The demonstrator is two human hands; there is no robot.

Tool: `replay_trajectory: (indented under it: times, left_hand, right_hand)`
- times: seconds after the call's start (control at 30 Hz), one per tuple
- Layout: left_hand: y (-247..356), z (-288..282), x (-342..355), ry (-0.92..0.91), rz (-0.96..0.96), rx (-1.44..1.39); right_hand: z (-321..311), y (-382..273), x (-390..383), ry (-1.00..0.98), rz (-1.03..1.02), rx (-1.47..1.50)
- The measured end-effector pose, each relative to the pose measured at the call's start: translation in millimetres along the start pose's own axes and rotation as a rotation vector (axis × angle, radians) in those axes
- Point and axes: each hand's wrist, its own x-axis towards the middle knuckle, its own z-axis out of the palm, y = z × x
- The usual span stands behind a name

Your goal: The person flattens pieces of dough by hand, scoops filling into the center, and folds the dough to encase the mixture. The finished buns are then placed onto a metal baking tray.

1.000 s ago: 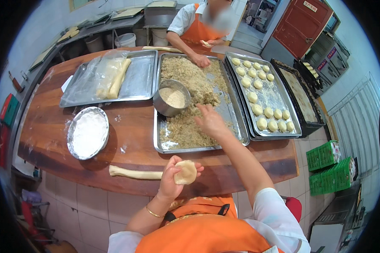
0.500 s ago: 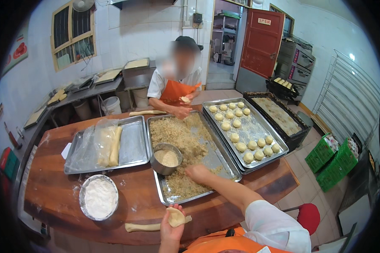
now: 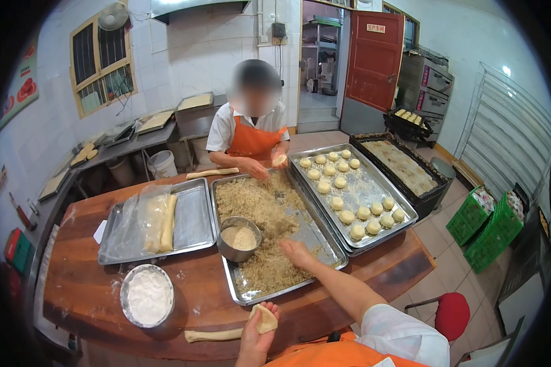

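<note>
The dough round (image 3: 266, 319) is looking more bent in the half-curled grip of the left hand (image 3: 254, 338), while the right hand (image 3: 297, 252), hold unclear, is apparently still gathering filling (image 3: 251, 199).

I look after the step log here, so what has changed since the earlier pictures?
The view has tipped upward, showing more wall. The right hand, fingers first spread, now looks cupped at the crumbly filling; the left hand keeps its dough round, now looking bent. The metal pan, flour bowl and dough balls stayed put.
</note>
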Motion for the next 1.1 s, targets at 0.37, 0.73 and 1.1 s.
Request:
replay_trajectory:
  times: [0.37, 0.73, 1.1]
  left_hand:
    - [1.2, -3.7, 13.3, 0.022, -0.067, -0.004]
    - [0.0, 7.6, 17.6, 0.083, -0.040, 0.021]
    - [-0.3, 11.4, 17.4, 0.056, -0.061, 0.004]
  right_hand:
    - [-13.7, -10.4, -5.5, 0.007, -0.056, 0.209]
    - [-12.8, 14.5, 6.1, -0.022, 0.018, 0.402]
    - [-32.4, -9.5, -3.1, -0.075, 0.474, 1.421]
